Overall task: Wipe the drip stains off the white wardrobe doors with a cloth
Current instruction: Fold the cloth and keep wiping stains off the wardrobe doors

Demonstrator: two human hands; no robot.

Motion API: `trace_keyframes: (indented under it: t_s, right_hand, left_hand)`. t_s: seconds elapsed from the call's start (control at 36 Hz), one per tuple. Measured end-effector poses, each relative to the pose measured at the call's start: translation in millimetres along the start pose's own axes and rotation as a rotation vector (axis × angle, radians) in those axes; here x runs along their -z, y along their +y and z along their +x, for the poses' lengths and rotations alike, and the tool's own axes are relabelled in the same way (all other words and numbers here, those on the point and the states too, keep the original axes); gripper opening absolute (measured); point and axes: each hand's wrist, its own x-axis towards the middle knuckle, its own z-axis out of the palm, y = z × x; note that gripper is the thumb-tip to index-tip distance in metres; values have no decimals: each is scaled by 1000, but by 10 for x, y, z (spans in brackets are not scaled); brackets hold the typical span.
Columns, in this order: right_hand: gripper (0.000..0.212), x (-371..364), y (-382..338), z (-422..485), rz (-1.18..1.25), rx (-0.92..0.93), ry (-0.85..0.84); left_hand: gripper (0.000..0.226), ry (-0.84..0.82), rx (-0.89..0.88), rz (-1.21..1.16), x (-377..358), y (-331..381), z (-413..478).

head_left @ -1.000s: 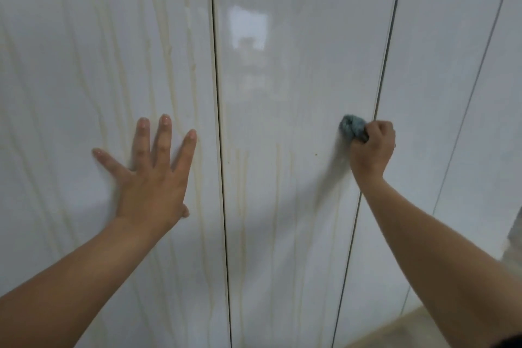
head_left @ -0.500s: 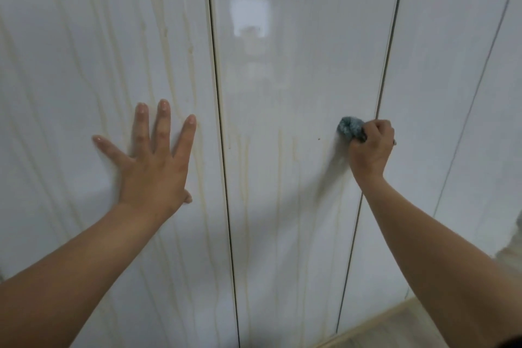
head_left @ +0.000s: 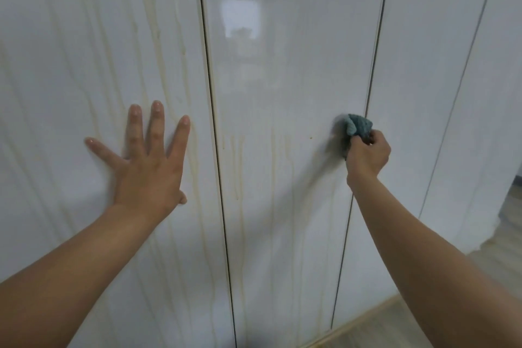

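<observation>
White wardrobe doors (head_left: 285, 70) filling the view, with yellowish drip stains (head_left: 238, 169) streaking the left and middle panels. Left hand (head_left: 149, 169) spread flat on the left door, likely for bracing. Right hand (head_left: 367, 155) bunched round a blue cloth (head_left: 358, 125), pressed against the middle door's right edge. Nothing blocking the stains. Pale floor (head_left: 372, 328) below.

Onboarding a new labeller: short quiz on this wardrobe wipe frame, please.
1. True or false: the left hand lies flat, fingers spread, on the stained left door.
2. Which hand holds the teal cloth? A) left B) right C) both
3. Fill in: the cloth sits at the ____ edge of the middle door.
Key: 1 true; 2 B, the right hand; 3 right.
</observation>
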Motion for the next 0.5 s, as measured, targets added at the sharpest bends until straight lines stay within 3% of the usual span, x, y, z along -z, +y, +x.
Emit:
trace_keyframes:
  t_s: [0.11,0.25,0.36,0.5]
  right_hand:
    - [5,-194,-186,-178,-127,273,-93]
    - [14,-228,353,-701,-222,627,-184]
    - [10,-108,594,-772,-295,754,-280]
    - [32,-108,172,-304,-337,827,-248]
  left_hand:
    - [158,-11,0,5,5,8,-6]
    - [157,-19,-3,-2,13,-3,6]
    - [157,-18,-6,5,3,-3,-7]
    - [158,-5,-6,11,5,-3,5]
